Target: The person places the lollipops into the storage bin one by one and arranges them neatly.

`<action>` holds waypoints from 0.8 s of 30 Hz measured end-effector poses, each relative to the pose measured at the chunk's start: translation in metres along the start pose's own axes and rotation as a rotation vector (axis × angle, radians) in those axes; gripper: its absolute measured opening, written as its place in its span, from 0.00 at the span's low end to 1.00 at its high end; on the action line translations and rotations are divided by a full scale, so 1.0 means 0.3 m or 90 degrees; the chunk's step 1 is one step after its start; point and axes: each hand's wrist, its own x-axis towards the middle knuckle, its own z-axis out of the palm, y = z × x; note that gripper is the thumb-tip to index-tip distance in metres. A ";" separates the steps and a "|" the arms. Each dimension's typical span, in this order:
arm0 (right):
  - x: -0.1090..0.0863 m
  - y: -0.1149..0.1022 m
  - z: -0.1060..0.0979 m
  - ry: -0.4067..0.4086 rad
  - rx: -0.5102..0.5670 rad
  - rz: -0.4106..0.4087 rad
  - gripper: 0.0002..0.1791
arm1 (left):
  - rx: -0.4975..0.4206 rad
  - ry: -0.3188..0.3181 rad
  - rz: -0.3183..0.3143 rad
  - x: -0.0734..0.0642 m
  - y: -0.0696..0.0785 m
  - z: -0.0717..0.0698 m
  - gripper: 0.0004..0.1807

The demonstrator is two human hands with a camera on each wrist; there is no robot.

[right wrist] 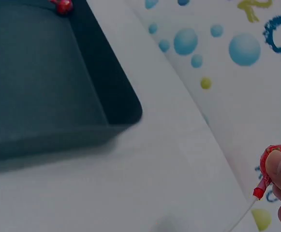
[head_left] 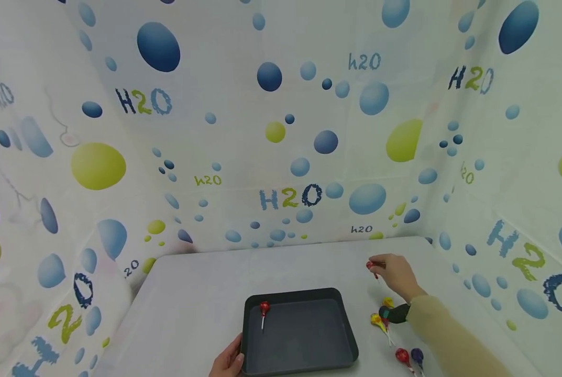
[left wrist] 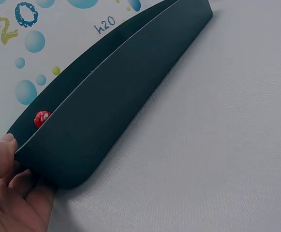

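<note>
My left hand [head_left: 228,361] grips the left rim of a dark grey baking tray [head_left: 304,366], thumb on top and fingers beneath in the left wrist view. Inside the tray, near its far left corner, lies a red-wrapped lollipop [head_left: 264,307]. At the right, beyond the tray, my right hand [head_left: 396,273] pinches another red lollipop [right wrist: 266,166] by its wrapped head. Its white stick points down, above the table. Below that forearm lie several loose lollipops, among them a yellow one [head_left: 377,319], a red one [head_left: 402,356] and a purple one [head_left: 417,356].
The table [head_left: 191,293] has a white cover. A white curtain [head_left: 243,146] with blue and green bubbles and H2O lettering stands around its back and sides. A dark band with the wrist camera [head_left: 394,313] sits at my right wrist, above the loose lollipops.
</note>
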 end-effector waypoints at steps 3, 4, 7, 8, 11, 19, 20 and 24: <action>0.018 -0.086 0.069 0.000 0.012 -0.028 0.15 | -0.003 0.005 0.000 -0.003 0.000 -0.002 0.33; 0.021 -0.116 0.093 -0.001 0.016 -0.039 0.15 | -0.006 0.006 0.000 -0.004 0.000 -0.003 0.34; 0.027 -0.207 0.171 0.002 0.015 -0.069 0.15 | -0.023 0.009 -0.006 -0.004 0.000 -0.002 0.34; 0.026 -0.236 0.197 0.000 0.014 -0.080 0.14 | -0.029 0.011 -0.012 -0.003 0.001 -0.001 0.34; 0.020 -0.314 0.278 -0.014 0.022 -0.114 0.14 | -0.017 0.027 -0.020 -0.001 -0.001 0.000 0.33; -0.026 -0.444 0.481 -0.085 0.050 -0.163 0.12 | 0.055 0.077 -0.022 -0.006 0.012 0.009 0.30; -0.033 -0.454 0.501 -0.085 0.045 -0.162 0.11 | 0.057 0.079 -0.020 -0.007 0.014 0.011 0.30; -0.062 -0.489 0.562 -0.078 0.024 -0.136 0.06 | 0.058 0.085 -0.021 -0.010 0.016 0.018 0.28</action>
